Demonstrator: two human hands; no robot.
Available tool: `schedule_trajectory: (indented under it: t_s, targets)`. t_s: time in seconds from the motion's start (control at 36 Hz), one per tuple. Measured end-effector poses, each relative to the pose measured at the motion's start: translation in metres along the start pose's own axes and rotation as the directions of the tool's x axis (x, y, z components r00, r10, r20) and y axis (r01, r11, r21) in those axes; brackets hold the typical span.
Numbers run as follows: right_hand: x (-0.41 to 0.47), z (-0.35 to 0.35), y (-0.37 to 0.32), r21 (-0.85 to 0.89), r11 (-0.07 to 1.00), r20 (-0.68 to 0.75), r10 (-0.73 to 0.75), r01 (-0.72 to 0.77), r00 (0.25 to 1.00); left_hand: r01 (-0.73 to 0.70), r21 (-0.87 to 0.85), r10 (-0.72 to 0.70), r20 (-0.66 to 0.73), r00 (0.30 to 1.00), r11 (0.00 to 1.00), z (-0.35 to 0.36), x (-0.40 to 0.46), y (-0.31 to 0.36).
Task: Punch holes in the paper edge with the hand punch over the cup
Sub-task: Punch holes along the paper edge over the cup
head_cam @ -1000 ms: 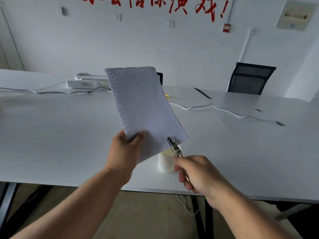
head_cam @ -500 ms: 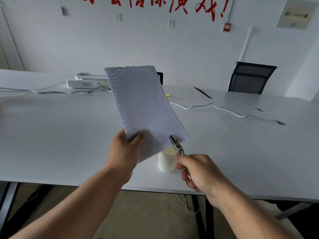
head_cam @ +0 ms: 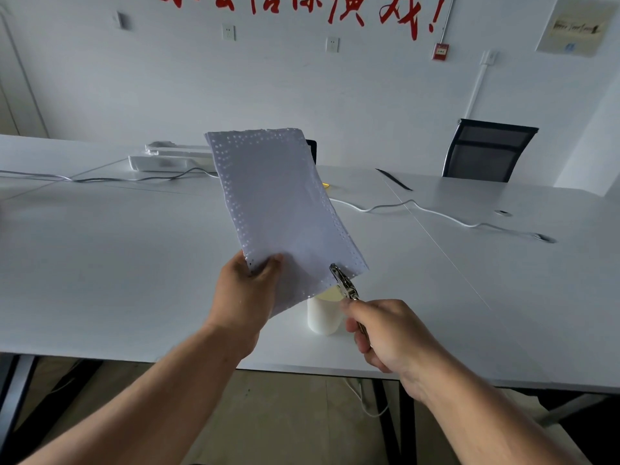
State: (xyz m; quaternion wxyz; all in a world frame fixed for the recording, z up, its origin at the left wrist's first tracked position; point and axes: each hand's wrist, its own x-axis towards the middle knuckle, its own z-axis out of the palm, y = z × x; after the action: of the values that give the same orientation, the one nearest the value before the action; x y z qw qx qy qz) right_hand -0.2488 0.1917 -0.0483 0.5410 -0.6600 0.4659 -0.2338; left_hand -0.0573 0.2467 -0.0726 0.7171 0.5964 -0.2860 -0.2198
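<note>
Paper — pinched in my left hand, long axis running away; right hand grips hand punch at near-right edge, above cup.

Counts: 1 sheet of paper, 1 hand punch, 1 white cup on 1 white table. 2 hands: left hand, right hand. 1 black chair at 2 o'clock. 2 wall outlets, 1 and 1, at 12 o'clock. 1 red alarm box.
</note>
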Motion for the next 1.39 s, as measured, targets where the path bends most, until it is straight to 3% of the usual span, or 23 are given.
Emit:
schedule_trajectory:
  t_s: [0.47, 0.72, 0.81, 0.97, 1.14, 1.28, 1.39]
  targets:
    - [-0.002, -0.007, -0.004, -0.021, 0.998, 0.057, 0.059, -0.058, 0.997, -0.004, 0.002, 0.004, -0.029, 1.0, 1.0, 0.0, 0.001, 0.003]
    - [-0.003, -0.025, -0.008, -0.109, 0.994, 0.026, 0.002, 0.001, 1.0, 0.141, -0.056, -0.144, -0.035, 0.989, 0.988, -0.022, 0.013, 0.019]
    - [-0.003, -0.027, -0.007, -0.308, 0.948, -0.04, -0.099, 0.082, 0.994, 0.14, -0.014, -0.141, -0.059, 0.988, 0.99, -0.034, 0.023, 0.02]
    - [-0.006, -0.023, -0.001, -0.661, 0.723, -0.059, -0.317, 0.201, 0.946, 0.113, 0.097, -0.107, -0.069, 0.992, 0.989, -0.065, 0.048, 0.023]
    - [-0.006, -0.02, -0.001, -0.731, 0.639, -0.084, -0.433, 0.24, 0.898, 0.163, 0.128, -0.137, -0.189, 0.972, 0.978, -0.095, 0.07, 0.024]
    - [-0.005, -0.019, -0.003, -0.754, 0.616, -0.076, -0.426, 0.227, 0.901, 0.217, 0.338, -0.132, -0.256, 0.958, 0.916, -0.116, 0.086, 0.009]
    - [-0.005, -0.019, -0.005, -0.773, 0.595, -0.071, -0.423, 0.218, 0.903, 0.255, 0.556, -0.124, -0.262, 0.957, 0.791, -0.132, 0.094, -0.008]
